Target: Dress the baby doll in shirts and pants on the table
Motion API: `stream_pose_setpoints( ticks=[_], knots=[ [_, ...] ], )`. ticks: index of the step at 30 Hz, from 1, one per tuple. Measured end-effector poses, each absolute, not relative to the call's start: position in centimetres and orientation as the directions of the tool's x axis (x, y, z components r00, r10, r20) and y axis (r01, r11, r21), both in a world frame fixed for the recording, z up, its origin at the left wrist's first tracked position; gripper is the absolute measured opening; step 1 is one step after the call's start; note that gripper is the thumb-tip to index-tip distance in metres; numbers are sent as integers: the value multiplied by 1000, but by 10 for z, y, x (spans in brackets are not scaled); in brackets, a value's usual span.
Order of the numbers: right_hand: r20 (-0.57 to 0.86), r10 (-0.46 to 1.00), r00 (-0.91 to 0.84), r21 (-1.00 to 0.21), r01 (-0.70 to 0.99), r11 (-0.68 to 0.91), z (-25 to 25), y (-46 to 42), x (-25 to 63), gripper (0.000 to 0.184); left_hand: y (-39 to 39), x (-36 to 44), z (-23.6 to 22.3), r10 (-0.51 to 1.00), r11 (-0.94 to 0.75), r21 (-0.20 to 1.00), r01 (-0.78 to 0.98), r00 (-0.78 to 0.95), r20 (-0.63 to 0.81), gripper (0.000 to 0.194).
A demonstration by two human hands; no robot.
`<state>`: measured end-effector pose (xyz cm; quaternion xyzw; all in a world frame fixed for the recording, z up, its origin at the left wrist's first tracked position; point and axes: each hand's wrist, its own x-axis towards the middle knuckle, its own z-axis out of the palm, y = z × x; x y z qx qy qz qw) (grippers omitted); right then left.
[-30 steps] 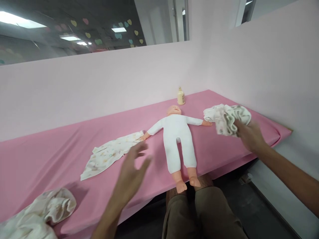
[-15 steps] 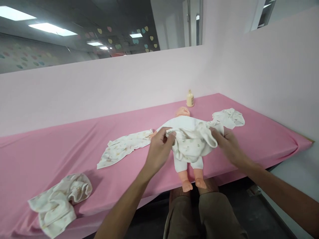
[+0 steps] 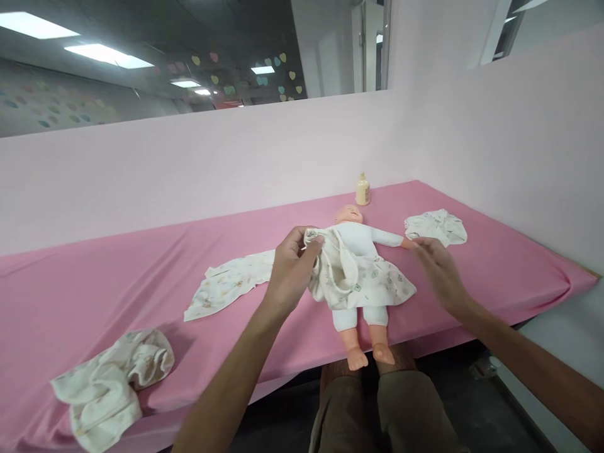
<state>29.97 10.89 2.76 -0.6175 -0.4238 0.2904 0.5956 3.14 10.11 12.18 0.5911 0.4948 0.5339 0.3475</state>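
Observation:
A baby doll (image 3: 358,239) in a white bodysuit lies on its back, its head toward the wall and its bare feet at the table's near edge. My left hand (image 3: 289,272) pinches the gathered edge of a white printed baby garment (image 3: 382,282), which hangs over the doll's belly and thighs. The garment's right part has dropped loose across the doll. My right hand (image 3: 440,274) is at the doll's outstretched arm, fingertips closed around its small hand (image 3: 408,243). The doll's other arm is hidden behind my left hand and the garment.
A pink sheet (image 3: 141,283) covers the table. A printed cloth (image 3: 231,286) lies left of the doll, and a crumpled one (image 3: 111,384) rests near the front left edge. Another white garment (image 3: 436,228) lies at right. A pump bottle (image 3: 363,190) stands by the wall.
My right hand has let go of the garment and moved to the doll's hand. The garment's right side has fallen, uncovering the doll's chest and arm. My left hand still holds its end.

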Motion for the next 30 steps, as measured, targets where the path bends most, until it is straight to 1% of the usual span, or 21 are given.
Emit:
stream_pose_setpoints(
  ticks=[1, 2, 3, 5, 6, 8, 10, 13, 15, 17, 19, 21, 25, 30],
  knots=[
    [243, 913, 328, -952, 261, 160, 35, 98, 288, 33, 100, 36, 120, 960, -265, 941, 211, -38, 279, 19],
    [318, 927, 200, -914, 324, 243, 43, 87, 275, 37, 99, 41, 119, 963, -262, 943, 208, -10, 270, 21],
    [356, 930, 91, -879, 371, 300, 51, 77, 263, 44, 97, 45, 118, 965, -259, 944, 205, 22, 260, 23],
    [379, 924, -51, -821, 442, 361, 65, 62, 243, 65, 93, 49, 117, 966, -250, 947, 202, 111, 232, 29],
    [366, 926, -93, -811, 456, 367, 71, 59, 236, 68, 90, 50, 117, 964, -245, 948, 202, 153, 216, 32],
    [326, 935, -139, -827, 438, 353, 80, 58, 228, 62, 84, 48, 120, 960, -230, 950, 211, 208, 186, 39],
    [262, 953, -154, -870, 389, 302, 86, 61, 228, 45, 79, 46, 123, 960, -215, 950, 227, 225, 164, 42],
    [111, 965, -239, -951, 255, 173, 94, 65, 232, 20, 74, 43, 125, 961, -202, 948, 247, 237, 143, 42],
    [37, 955, -295, -986, 145, 83, 97, 66, 234, 12, 73, 42, 123, 958, -206, 938, 280, 254, 135, 40],
    [-1, 964, -267, -994, 102, 27, 98, 71, 237, 9, 75, 40, 121, 949, -221, 908, 356, 295, 115, 40],
    [-7, 984, -178, -992, 127, 16, 97, 81, 241, 9, 79, 36, 119, 933, -251, 861, 442, 347, 94, 41],
    [17, 996, -82, -987, 157, 30, 96, 93, 249, 10, 83, 29, 118, 915, -281, 823, 494, 396, 75, 41],
    [91, 996, 2, -978, 189, 89, 101, 111, 267, 12, 90, 15, 124, 886, -314, 797, 516, 461, 51, 38],
    [159, 981, 111, -970, 204, 135, 114, 118, 282, 15, 102, 7, 134, 910, -320, 846, 426, 386, 150, 22]
  ],
)
